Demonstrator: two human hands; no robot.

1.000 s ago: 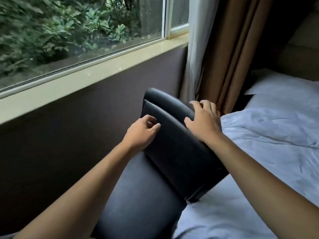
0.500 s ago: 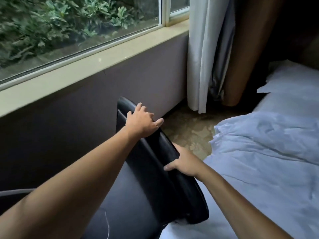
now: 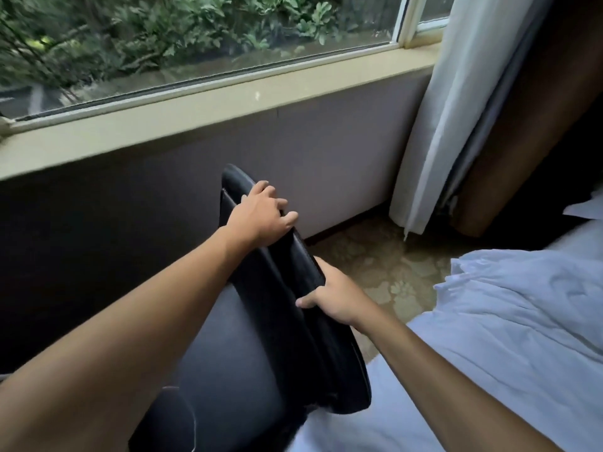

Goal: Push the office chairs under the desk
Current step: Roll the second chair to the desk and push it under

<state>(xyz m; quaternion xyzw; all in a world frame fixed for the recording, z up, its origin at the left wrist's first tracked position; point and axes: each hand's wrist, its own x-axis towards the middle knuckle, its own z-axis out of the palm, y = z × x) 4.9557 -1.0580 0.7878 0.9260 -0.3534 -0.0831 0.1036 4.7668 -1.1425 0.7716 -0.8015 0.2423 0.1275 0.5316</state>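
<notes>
Chair: a black office chair [image 3: 280,327] stands in the lower middle of the view, between the wall under the window and the bed. Its backrest is seen from above and it is tilted, with the top edge toward the wall. The seat shows as a dark glossy surface below the left forearm.
Desk: no desk shows here, so I cannot tell how the chair stands to it.
Left hand: the left hand [image 3: 261,213] lies over the top edge of the backrest, near its far end. The fingers [image 3: 287,220] curl over the edge, so it grasps the backrest from above.
Right hand: the right hand [image 3: 332,296] holds the backrest lower down, on the side that faces the bed. The thumb lies on the front face and the other fingers go behind the edge, where they are hidden. It is clenched around the edge of the backrest.
Arms: both forearms are bare and reach forward from the bottom corners of the view.
Wall: a grey-purple wall [image 3: 326,151] is just behind the chair, with a pale sill [image 3: 202,106] above it.
Window: a window [image 3: 195,37] shows green bushes outside.
Curtain: a white curtain [image 3: 437,125] hangs at the right end of the window, and a brown curtain [image 3: 522,125] hangs beside it.
Floor: a carpet [image 3: 385,265] with a pale leaf pattern shows between the chair and the bed.
Bed: a bed [image 3: 509,321] with rumpled white sheets fills the lower right. Its near part appears to touch the lower end of the backrest.
</notes>
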